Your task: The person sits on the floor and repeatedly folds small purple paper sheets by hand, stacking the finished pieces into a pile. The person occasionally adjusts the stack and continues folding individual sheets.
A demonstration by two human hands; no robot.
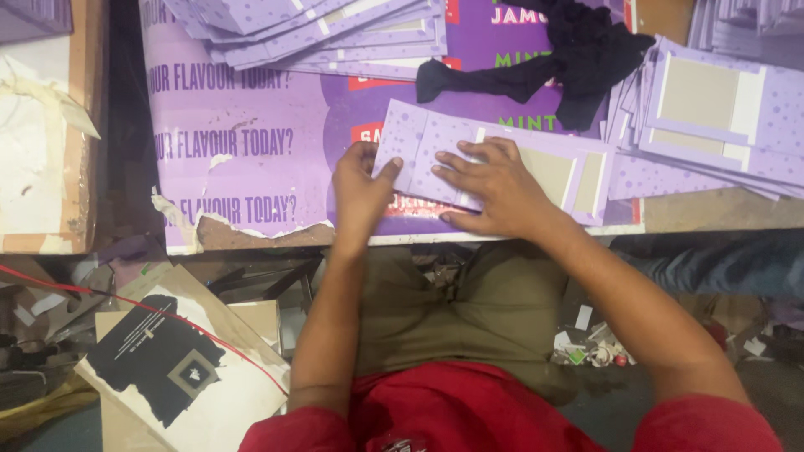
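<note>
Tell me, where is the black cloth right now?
In the head view, the black cloth lies at the top of the table, right of centre, just beyond the purple card blank under both hands.

Flat card blank [502, 163] lies on the table sheet [251, 142] near its front edge, left hand [360, 192] at its left end and right hand [494, 184] on its middle, one stack [327, 33] behind, another stack [712, 117] right, cloth [578, 59] between them.

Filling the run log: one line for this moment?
left hand: pinching card edge | right hand: flat on purple card blank | dark cloth: behind
</note>
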